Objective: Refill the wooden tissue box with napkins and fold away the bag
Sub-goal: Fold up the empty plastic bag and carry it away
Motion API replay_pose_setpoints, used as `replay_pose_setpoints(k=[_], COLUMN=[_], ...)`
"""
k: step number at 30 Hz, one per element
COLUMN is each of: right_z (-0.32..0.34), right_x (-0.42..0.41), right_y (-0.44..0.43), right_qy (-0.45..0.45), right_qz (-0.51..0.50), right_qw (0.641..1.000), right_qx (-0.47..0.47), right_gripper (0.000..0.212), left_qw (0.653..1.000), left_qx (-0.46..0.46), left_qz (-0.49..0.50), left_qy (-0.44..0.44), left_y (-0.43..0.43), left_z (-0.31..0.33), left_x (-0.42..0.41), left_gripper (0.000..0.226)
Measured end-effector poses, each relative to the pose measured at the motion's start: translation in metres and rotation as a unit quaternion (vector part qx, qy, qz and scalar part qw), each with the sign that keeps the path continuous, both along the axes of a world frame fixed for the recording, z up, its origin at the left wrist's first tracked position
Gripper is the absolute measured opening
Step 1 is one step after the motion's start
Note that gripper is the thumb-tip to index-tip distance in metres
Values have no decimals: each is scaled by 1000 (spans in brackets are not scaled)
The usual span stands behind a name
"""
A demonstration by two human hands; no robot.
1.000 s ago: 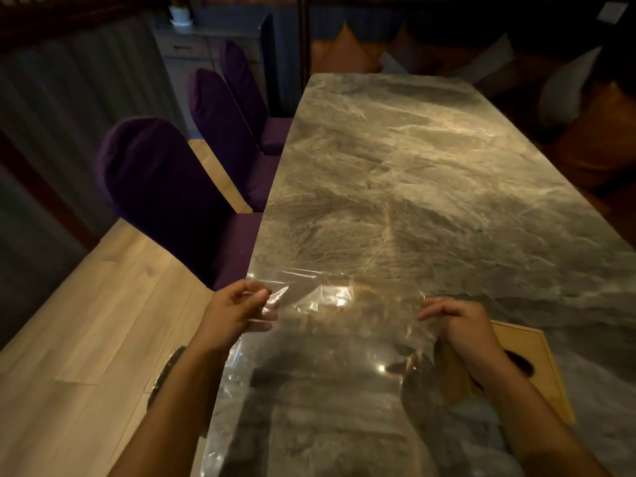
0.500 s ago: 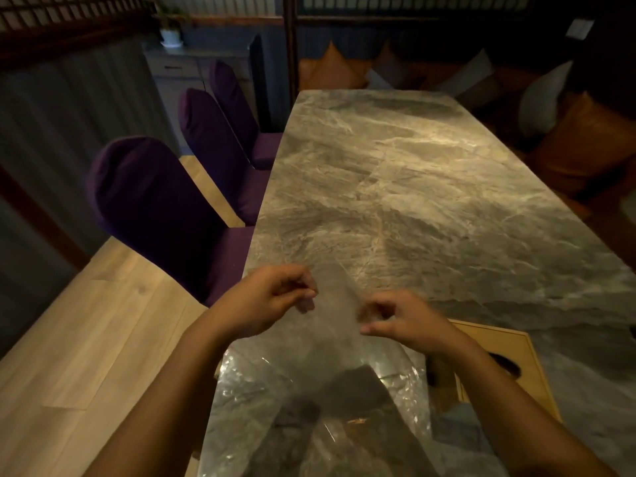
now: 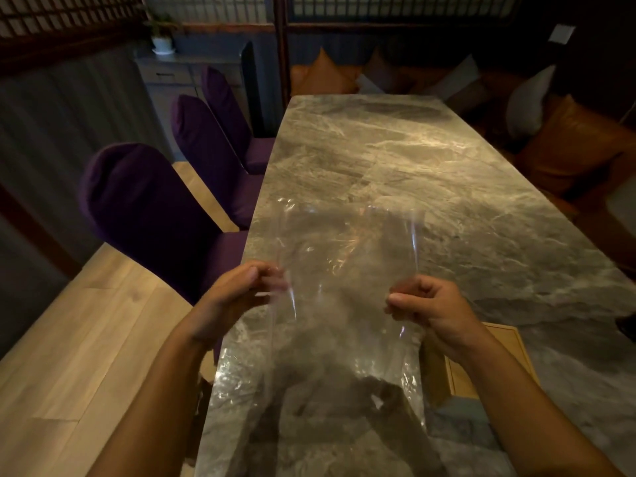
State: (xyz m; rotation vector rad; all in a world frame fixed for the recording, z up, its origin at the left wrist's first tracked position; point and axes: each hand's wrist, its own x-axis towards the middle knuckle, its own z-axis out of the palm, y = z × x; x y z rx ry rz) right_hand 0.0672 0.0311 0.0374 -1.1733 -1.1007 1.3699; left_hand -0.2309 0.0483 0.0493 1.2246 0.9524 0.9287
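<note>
The hands, close together half a second ago, are now spread apart: the left hand [image 3: 237,297] and right hand [image 3: 432,306] each pinch a side of the clear bag [image 3: 347,270], stretched above the marble table [image 3: 430,173]. Purple chairs [image 3: 144,215] line the left edge. The wooden box [image 3: 509,346] sits beneath the right wrist, contents hidden.

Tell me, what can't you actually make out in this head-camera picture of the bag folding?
- Wooden tissue box, head view: the right hand and forearm cover most of it, so its opening and any napkins inside stay hidden.
- Clear plastic bag: its lower end is cut off by the bottom edge, and its folds are hard to trace because it is transparent.
- Left hand: its fingertips are motion-blurred.
</note>
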Motion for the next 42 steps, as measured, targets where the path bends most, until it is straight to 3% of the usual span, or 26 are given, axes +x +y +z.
replay_pose_setpoints(k=[4, 6, 9, 12, 16, 19, 28, 32, 38, 42], right_z=[2, 1, -2, -7, -13, -14, -17, -21, -28, -29], right_x=[-4, -4, -3, -1, 0, 1, 9, 13, 23, 23], right_y=[-5, -8, -11, -14, -19, -21, -27, -28, -29, -31], right_qy=[88, 84, 68, 42, -52, -71, -42, 13, 77, 64], right_qz=[0, 1, -6, -19, 1, -4, 9, 16, 20, 15], right_qw=[996, 996, 997, 998, 998, 997, 997, 996, 990, 993], right_qx=[-22, -26, -34, -40, -38, -41, -65, -92, -115, -102], right_gripper=[21, 17, 12, 12, 5, 10, 15, 15, 23, 55], left_qw=[993, 993, 996, 994, 990, 990, 993, 993, 998, 995], left_qx=[-95, -108, -75, -58, -63, -62, -6, 5, 8, 39], left_qz=[34, 25, 37, 71, 118, 121, 87, 77, 32, 3], left_qy=[-62, -38, 28, 56, 50, 46, 83, 87, 53, 89], left_y=[-11, -18, -24, -23, -23, -24, -26, -28, -29, -27], left_z=[-17, -18, -17, -18, -20, -22, -14, -11, -14, -22], left_x=[26, 35, 44, 48, 48, 47, 44, 43, 40, 36], left_gripper=[82, 66, 21, 9, 9, 6, 17, 13, 28, 42])
